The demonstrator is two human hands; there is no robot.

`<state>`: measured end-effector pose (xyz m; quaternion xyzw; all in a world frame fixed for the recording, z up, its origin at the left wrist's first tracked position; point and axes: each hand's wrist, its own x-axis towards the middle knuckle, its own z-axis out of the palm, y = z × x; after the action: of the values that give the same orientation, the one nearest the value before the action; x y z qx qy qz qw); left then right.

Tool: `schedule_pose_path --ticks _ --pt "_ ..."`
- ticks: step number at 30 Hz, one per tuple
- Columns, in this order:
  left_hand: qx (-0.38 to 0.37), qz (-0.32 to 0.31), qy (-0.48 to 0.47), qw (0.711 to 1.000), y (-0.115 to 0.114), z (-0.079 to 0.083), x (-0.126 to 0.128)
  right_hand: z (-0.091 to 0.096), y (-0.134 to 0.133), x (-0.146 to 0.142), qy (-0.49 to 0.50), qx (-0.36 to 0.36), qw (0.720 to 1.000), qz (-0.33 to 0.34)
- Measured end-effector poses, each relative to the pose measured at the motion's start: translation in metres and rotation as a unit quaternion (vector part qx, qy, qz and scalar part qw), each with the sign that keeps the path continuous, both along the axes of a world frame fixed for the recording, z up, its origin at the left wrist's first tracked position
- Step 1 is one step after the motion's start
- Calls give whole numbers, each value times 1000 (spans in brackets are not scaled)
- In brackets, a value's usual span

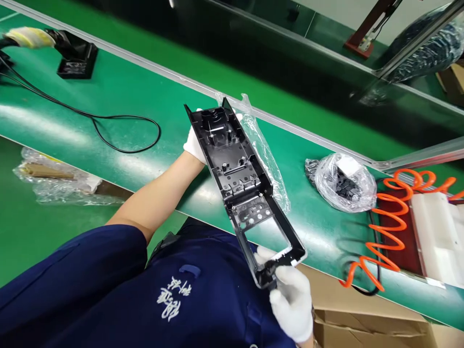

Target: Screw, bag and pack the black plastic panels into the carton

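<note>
Black housing (242, 187), likely light and stiff (best gripped by its sidewalls (250, 147)): left hand (195, 146) wraps its eleven-o'clock end, fingers partly hidden; right hand's (293, 300) pinch its five-o'clock end.

We see white Chinese-style characters (172, 309) on front of navy shirt (217, 302), slanted in our view; exact wording we cannot read. On clear plastic bag (365, 186) we spot white label-like patch (348, 165), any print too small for us.

The black case (225, 153) hides much of the left hand (195, 146), and the dark bits (348, 188) in the clear bag (367, 189) look too small to name.
</note>
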<state>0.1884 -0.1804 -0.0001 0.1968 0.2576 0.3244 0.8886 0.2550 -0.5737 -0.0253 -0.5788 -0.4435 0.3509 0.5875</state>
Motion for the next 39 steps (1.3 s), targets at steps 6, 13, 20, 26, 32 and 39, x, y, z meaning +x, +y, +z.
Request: schedule_pose_path --ticks 6,13,20,26,32,39 --pt "52 26 -41 997 -19 23 1 7 24 -2 89 -9 996 -20" --pt "51 34 -22 998 -20 21 -12 -3 31 -2 136 -85 985 -59" --pt "51 28 21 998 -23 27 -15 -15 31 -3 145 -143 974 -102" --pt "56 52 19 997 -25 31 -16 -20 27 -2 135 -175 969 -106" --pt "56 59 15 997 -24 26 -17 -20 28 -1 116 -192 969 -106" --pt "26 99 27 994 -38 58 -8 -19 32 2 108 -207 966 -112"
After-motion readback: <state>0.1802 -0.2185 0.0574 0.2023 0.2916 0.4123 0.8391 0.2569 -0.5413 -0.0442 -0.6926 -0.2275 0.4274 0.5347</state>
